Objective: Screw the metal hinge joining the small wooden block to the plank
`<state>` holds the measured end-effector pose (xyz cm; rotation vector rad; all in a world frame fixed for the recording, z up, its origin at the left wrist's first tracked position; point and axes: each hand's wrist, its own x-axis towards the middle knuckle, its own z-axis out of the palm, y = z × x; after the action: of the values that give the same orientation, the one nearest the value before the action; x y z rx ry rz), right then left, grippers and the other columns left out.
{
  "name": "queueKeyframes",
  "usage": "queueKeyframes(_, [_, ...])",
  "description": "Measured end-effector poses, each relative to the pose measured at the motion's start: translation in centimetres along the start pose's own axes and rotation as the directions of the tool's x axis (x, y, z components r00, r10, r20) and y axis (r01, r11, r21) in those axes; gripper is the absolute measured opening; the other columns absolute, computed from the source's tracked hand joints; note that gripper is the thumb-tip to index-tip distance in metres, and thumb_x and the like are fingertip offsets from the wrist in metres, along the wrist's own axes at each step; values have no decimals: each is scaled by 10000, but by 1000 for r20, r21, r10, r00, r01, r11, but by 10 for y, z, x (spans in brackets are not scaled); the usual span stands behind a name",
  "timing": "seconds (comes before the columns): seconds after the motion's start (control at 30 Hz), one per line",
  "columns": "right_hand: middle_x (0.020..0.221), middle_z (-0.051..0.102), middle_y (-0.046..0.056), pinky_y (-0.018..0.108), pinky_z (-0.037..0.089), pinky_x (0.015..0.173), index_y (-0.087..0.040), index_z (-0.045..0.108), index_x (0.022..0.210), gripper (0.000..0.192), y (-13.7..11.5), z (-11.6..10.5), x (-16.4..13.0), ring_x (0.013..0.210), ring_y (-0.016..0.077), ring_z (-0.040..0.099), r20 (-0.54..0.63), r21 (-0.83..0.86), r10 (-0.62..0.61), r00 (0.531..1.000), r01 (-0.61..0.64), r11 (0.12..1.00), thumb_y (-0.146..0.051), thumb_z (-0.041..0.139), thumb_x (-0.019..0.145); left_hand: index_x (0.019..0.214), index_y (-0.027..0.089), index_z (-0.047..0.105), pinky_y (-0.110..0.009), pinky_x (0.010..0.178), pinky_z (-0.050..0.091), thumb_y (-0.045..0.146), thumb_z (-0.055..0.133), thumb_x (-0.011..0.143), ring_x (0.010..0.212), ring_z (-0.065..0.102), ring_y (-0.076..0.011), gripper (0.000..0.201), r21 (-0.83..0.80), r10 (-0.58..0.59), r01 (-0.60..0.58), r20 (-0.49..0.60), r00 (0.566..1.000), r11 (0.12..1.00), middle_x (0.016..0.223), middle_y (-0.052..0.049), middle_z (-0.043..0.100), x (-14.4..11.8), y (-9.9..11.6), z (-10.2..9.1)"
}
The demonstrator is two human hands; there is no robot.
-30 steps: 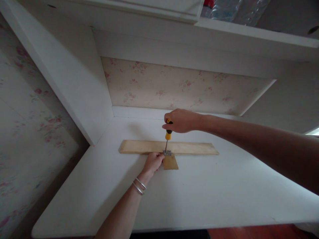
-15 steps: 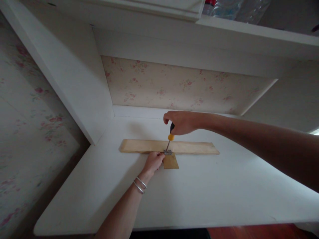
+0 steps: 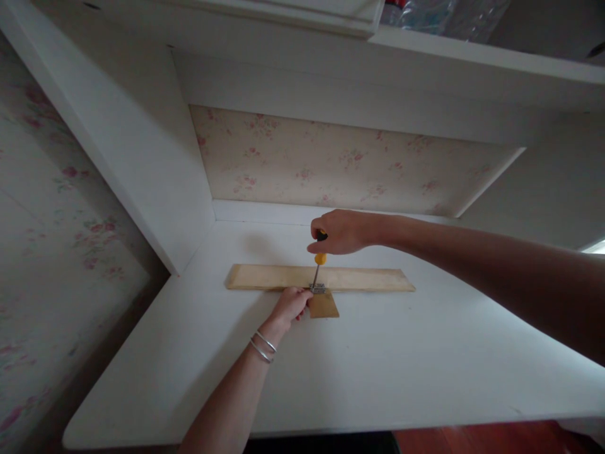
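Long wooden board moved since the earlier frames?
No, no visible shift: the long wooden board keeps its place against the white side panel.

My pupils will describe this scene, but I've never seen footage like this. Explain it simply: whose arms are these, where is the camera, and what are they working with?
There is no machine here: these are a person's bare hands. The camera is worn on the person's head, looking forward and down.

On the white surface lies a long, pale board, running left to right. A small board meets its near edge, with a metal piece, apparently a hinge, where they join.

The right hand grips a yellow-and-black screwdriver, its shaft pointing down to the metal piece. The left hand has its fingertips beside that piece; its exact grip is hard to see.
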<state>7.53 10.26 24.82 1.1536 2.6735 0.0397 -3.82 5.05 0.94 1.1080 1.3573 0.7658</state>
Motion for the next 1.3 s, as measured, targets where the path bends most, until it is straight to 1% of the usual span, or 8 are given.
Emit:
queueKeyframes(0.23, [1007,668,96,275,386,606,-190,591,1094,395,5,1,-1,843,224,602,-12,59,-46,999,47,997,-301,620,716,606,134,554,-201,359,213,251,533,772,369,365,-70,205,-27,-7,6,-20,1000,1000,452,51,418,2,-2,2])
queueKeyframes(0.37, [785,679,82,293,364,569,-185,655,904,280,5,1,0,702,211,602,29,5,49,998,-49,999,-392,477,838,648,124,593,-206,363,215,287,538,782,384,387,-78,219,-24,-10,9,-33,999,1000,474,43,439,1,0,2])
queueKeyframes(0.53, [965,673,74,270,367,580,-200,627,979,284,5,1,0,791,202,592,-17,40,-61,998,62,997,-259,588,704,680,120,608,-210,365,211,324,533,810,378,375,-75,254,-2,8,-8,-26,1000,1000,473,50,434,-1,0,2])
queueKeyframes(0.7, [753,668,68,288,329,530,-201,631,875,242,5,-1,-1,666,201,582,-14,1,52,999,-52,999,-388,488,822,721,103,633,-207,378,212,381,584,805,378,360,-60,295,-55,5,-6,-9,1000,998,494,56,440,0,-2,2])
queueKeyframes(0.87, [991,666,100,277,367,579,-172,605,1048,360,10,1,-2,802,213,596,-24,1,-29,999,29,1000,-236,581,694,636,113,604,-212,380,214,302,570,798,361,352,-62,250,-43,-6,5,-10,1000,999,461,54,426,1,1,1])
queueKeyframes(1.0, [877,679,104,303,363,567,-172,636,993,353,13,4,1,762,243,602,-41,-35,89,995,-91,995,-429,534,773,610,124,584,-216,370,215,241,533,787,352,349,-71,219,-37,-8,8,-25,1000,999,440,50,420,1,1,2])
queueKeyframes(1.17, [1005,654,96,287,384,619,-185,638,990,309,12,6,2,848,226,596,-55,-30,-46,997,45,999,-249,564,697,605,134,568,-211,364,215,244,535,777,348,345,-67,207,-41,-3,1,-33,999,999,446,49,429,2,-1,3])
queueKeyframes(1.3, [949,667,123,302,384,594,-159,647,1024,361,6,2,3,807,247,604,-3,-48,42,999,-42,998,-357,548,739,599,138,556,-212,358,214,249,530,776,355,358,-76,210,-47,-4,2,-33,999,999,445,46,427,3,-2,3])
